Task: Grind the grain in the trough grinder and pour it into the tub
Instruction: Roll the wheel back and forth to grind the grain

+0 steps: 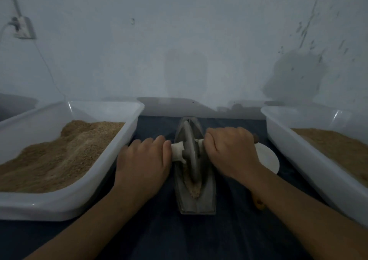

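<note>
Fingers of both hands curl around the pale axle handle (177, 151), left hand (143, 161) and right hand (231, 150) flanking the grinding wheel (190, 150) standing in the metal trough (196, 188), grain (194, 191) beneath.

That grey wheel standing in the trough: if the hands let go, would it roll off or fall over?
Probably it would roll: the wheel is a thin disc standing on edge in the narrow trough. The trough walls would likely catch it. It looks like metal, so probably heavy. Its handle, gripped by the left hand and right hand, likely keeps it upright.
</note>
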{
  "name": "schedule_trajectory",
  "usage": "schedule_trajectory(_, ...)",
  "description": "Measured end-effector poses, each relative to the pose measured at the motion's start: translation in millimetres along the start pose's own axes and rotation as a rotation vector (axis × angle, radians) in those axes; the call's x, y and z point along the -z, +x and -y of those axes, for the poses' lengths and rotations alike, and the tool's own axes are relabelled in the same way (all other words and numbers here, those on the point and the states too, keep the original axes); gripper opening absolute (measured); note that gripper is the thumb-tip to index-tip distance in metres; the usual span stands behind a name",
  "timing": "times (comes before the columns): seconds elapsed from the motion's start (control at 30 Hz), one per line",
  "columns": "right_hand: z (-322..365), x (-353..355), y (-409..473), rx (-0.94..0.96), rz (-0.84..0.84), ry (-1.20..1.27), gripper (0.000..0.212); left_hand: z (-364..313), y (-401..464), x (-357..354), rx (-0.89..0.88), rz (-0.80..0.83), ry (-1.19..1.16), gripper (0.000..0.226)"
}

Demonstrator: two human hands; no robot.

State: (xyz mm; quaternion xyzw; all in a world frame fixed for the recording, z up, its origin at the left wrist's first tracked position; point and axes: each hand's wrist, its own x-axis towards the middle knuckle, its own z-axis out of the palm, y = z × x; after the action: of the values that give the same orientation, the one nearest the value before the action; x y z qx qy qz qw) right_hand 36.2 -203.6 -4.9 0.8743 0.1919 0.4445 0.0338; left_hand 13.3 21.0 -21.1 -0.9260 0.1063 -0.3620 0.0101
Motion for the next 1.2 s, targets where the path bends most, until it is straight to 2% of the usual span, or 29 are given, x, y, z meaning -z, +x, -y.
schedule_trajectory(0.07, -9.2, -13.4, 8.9, 0.056, 0.064, -0.109, 0.023, 0.5, 13.9, -10.9, -0.057, -0.014, 0.085, 0.035)
schedule_trajectory(0.13, -17.6, -28.5, 18.2, 0.026, 0.241, -0.106, 0.023, 0.5, 29.3, -22.8, -0.148, 0.016, 0.200, 0.020)
schedule_trajectory(0.2, -24.6, -43.5, 35.2, -0.055, 0.384, -0.059, 0.029, 2.6, 47.2, -36.0, -0.131, 0.067, 0.254, 0.016)
schedule_trajectory(0.3, -32.3, -55.2, 59.5, -0.093, 0.484, -0.021, 0.049, 8.3, 74.0, -54.2, -0.132, 0.129, 0.233, 0.014)
schedule_trajectory(0.4, -31.8, -58.2, 72.2, -0.122, 0.530, 0.026, 0.046, 15.6, 86.0, -66.8, -0.091, 0.185, 0.133, 0.019)
schedule_trajectory(0.47, -26.1, -53.8, 73.8, -0.222, 0.521, 0.066, 0.052, 17.4, 84.1, -67.3, -0.057, 0.209, 0.086, 0.021)
schedule_trajectory(0.57, -17.5, -42.0, 64.7, -0.229, 0.469, 0.028, 0.050, 14.6, 72.1, -55.9, -0.116, 0.200, 0.145, 0.019)
schedule_trajectory(0.63, -11.0, -27.6, 47.4, -0.154, 0.466, -0.056, 0.033, 12.4, 57.8, -40.7, -0.180, 0.178, 0.176, 0.018)
schedule_trajectory(0.7, -3.5, -8.9, 24.0, -0.002, 0.397, -0.151, 0.006, 9.1, 39.0, -25.7, -0.206, 0.107, 0.149, 0.013)
schedule_trajectory(0.77, 5.6, 6.3, 2.4, 0.028, 0.266, -0.158, 0.014, 6.0, 23.1, -15.1, -0.148, 0.058, 0.084, 0.020)
schedule_trajectory(0.87, 11.9, 20.1, -11.3, -0.115, 0.151, -0.016, 0.032, 1.8, 4.9, 0.7, -0.020, 0.009, -0.084, 0.033)
schedule_trajectory(0.97, 13.9, 19.1, -10.5, -0.150, 0.049, -0.008, 0.037, 0.7, -2.0, 0.1, -0.013, -0.014, -0.103, 0.034)
schedule_trajectory(1.03, 11.2, 14.6, -8.6, -0.152, 0.105, -0.002, 0.036, 3.2, 6.4, -7.6, -0.033, -0.044, -0.063, 0.033)
schedule_trajectory(1.1, 3.5, 5.6, -1.0, -0.072, 0.220, -0.076, 0.028, 3.7, 19.1, -20.4, -0.121, -0.059, 0.042, 0.024)
schedule_trajectory(1.13, -1.3, -3.4, 5.1, -0.031, 0.282, -0.102, 0.025, 4.0, 26.3, -26.5, -0.179, -0.028, 0.124, 0.018)
schedule_trajectory(1.2, -14.0, -23.2, 26.5, -0.096, 0.402, -0.039, 0.024, 5.4, 45.5, -36.3, -0.194, 0.046, 0.251, 0.013)
